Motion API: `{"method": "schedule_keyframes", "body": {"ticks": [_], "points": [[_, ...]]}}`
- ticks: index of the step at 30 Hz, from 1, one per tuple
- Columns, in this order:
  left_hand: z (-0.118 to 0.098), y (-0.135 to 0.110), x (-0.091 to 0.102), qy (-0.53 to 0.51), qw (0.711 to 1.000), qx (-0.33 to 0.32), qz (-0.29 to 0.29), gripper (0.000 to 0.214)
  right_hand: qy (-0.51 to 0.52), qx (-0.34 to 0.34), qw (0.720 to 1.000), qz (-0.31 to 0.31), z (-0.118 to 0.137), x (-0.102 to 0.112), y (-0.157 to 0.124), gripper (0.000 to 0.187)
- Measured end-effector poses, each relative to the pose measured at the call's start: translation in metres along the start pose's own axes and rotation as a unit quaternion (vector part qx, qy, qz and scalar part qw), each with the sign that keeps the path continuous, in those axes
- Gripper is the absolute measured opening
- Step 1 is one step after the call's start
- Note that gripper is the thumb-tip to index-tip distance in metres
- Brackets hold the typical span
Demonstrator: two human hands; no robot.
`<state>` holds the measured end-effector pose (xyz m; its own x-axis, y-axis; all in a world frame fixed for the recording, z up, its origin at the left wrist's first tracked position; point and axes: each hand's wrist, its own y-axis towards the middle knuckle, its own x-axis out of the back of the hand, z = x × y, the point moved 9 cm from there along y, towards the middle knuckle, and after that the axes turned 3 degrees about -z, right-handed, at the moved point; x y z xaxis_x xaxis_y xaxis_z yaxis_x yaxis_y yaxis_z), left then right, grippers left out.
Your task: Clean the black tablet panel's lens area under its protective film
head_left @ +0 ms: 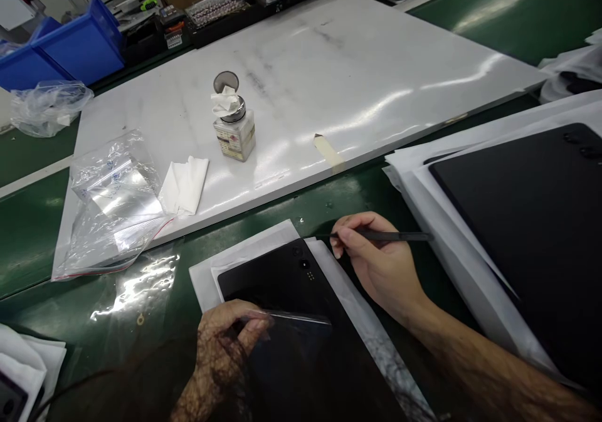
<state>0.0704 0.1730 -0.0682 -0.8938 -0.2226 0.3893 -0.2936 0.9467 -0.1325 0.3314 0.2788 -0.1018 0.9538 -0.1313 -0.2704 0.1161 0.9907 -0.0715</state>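
A black tablet (286, 284) lies back-up on white sheets (207, 278) on the green mat in front of me. My left hand (221, 347) pinches the edge of a thin clear film (291, 316) lying across the tablet's back. My right hand (380, 265) grips a slim black stylus-like tool (395, 236), held level, its tip close to the tablet's upper right corner by the camera holes.
A white board (329, 71) carries a small solvent bottle (234, 130), a folded white wipe (184, 185) and clear plastic bags (115, 202). Another black tablet on white sheets (531, 221) lies to the right. Blue bins (70, 46) stand at the far left.
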Motion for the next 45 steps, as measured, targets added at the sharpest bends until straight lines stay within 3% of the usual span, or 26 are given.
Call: {"method": "schedule_keyframes", "body": {"ticks": [2,4,6,8,10,11,13,16,18,21,24,27,30,40,45], "points": [[0.002,-0.001,-0.002,-0.044,0.999,0.005,0.001,0.009,-0.023,0.075,0.997,0.001,0.015,0.002,-0.003,0.016],[0.001,0.001,-0.004,-0.07,0.997,0.006,-0.002,0.005,-0.086,0.148,0.984,0.052,0.028,-0.009,-0.015,0.01],[-0.002,0.003,-0.006,-0.081,0.997,0.013,0.01,0.005,-0.148,0.183,0.959,0.156,0.028,-0.031,-0.035,0.024],[-0.007,0.006,-0.008,-0.091,0.995,0.017,0.026,0.008,-0.185,0.187,0.928,0.264,0.02,-0.053,-0.058,0.055],[-0.013,0.007,-0.009,-0.093,0.994,0.019,0.044,0.012,-0.201,0.173,0.908,0.325,0.01,-0.065,-0.075,0.074],[-0.015,0.007,-0.009,-0.094,0.994,0.018,0.05,0.012,-0.204,0.156,0.906,0.337,0.004,-0.068,-0.08,0.073],[-0.018,0.006,-0.01,-0.104,0.992,0.015,0.066,0.008,-0.207,0.107,0.911,0.339,-0.007,-0.067,-0.082,0.06],[-0.018,0.004,-0.015,-0.17,0.98,0.022,0.097,0.037,-0.212,0.035,0.914,0.344,-0.018,-0.062,-0.077,0.045],[-0.015,0.003,-0.017,-0.191,0.975,0.035,0.105,0.033,-0.215,0.014,0.912,0.348,-0.016,-0.059,-0.071,0.04],[-0.01,0.002,-0.017,-0.161,0.981,0.044,0.093,0.009,-0.186,0.014,0.936,0.297,0.003,-0.053,-0.055,0.044],[-0.009,0.0,-0.019,-0.128,0.986,0.046,0.093,0.01,-0.13,0.002,0.957,0.261,0.019,-0.054,-0.047,0.05],[-0.012,-0.001,-0.02,-0.084,0.991,0.034,0.101,0.01,-0.108,-0.013,0.95,0.292,0.023,-0.065,-0.053,0.024],[-0.016,-0.001,-0.021,-0.054,0.993,0.013,0.107,0.009,-0.099,-0.009,0.949,0.299,0.023,-0.07,-0.057,0.014],[-0.022,0.0,-0.023,0.011,0.993,-0.041,0.114,0.009,-0.141,0.074,0.952,0.262,0.041,-0.076,-0.054,0.018],[-0.027,-0.001,-0.021,0.029,0.991,-0.056,0.115,0.009,-0.147,0.055,0.951,0.265,0.037,-0.077,-0.054,0.019]]}}
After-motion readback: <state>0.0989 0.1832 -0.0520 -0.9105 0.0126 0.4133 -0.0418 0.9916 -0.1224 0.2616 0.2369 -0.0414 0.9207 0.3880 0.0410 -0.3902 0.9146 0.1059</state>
